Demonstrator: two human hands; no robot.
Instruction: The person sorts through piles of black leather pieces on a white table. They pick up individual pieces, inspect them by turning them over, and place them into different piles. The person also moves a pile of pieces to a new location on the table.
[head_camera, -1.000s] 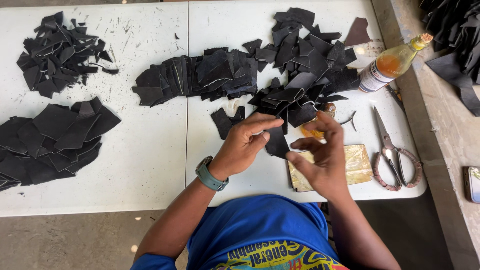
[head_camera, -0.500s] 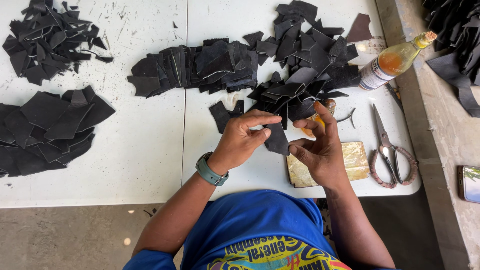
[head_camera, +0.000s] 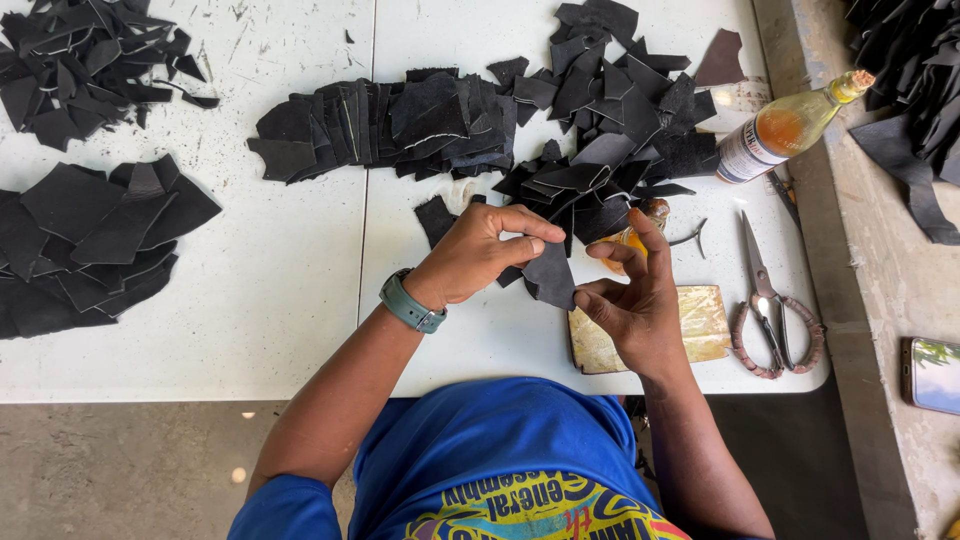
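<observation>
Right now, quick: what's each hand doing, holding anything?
Left hand: closed, pinching the black leather piece.
Right hand: fingers partly curled, gripping the same piece from the other side.

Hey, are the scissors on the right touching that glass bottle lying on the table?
Apart. The head view shows the scissors lying below the bottle, with bare white table between the blade tips and the bottle's base.
</observation>
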